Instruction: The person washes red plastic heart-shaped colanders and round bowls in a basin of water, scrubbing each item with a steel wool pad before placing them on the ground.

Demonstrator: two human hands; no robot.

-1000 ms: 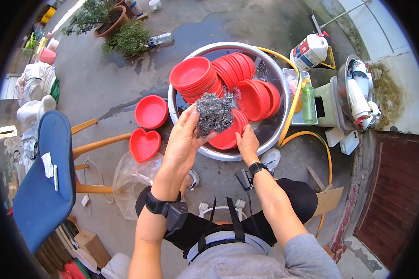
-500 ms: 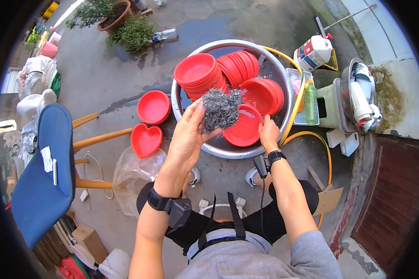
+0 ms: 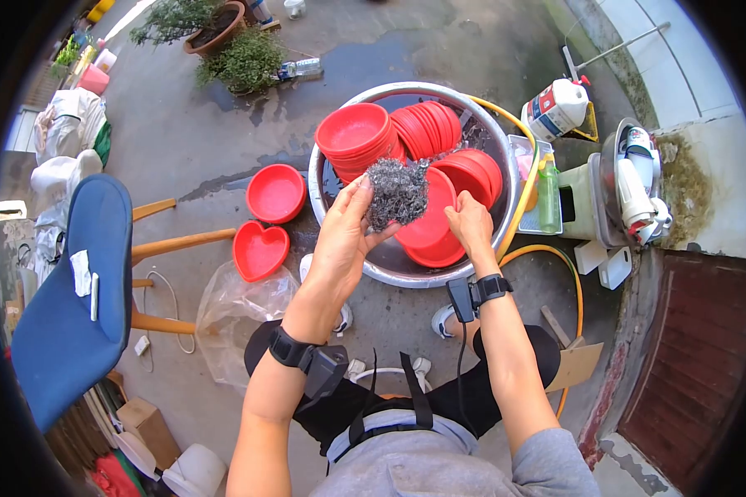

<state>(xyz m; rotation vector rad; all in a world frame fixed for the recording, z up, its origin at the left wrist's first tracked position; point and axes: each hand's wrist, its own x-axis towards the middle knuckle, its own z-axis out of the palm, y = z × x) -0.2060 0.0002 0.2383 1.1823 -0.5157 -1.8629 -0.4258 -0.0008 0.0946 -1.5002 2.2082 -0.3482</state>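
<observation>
Head view: the left hand [image 3: 344, 236] pinches a wad of steel wool [image 3: 397, 193] between thumb and fingers, held against a red plate [image 3: 427, 219]. The right hand [image 3: 470, 225] grips that plate's edge, tilting it over the metal basin [image 3: 327, 157], where other red plates [image 3: 352, 132] are stacked.

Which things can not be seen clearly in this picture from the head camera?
- Red round plastic plate: its middle is hidden by the grey steel-wool scrubber in the left hand.
- Right hand: its fingertips are hidden behind that plate's edge.
- Round metal basin: its bottom is covered by stacked red plates.
- White jug: label too small to read.
</observation>
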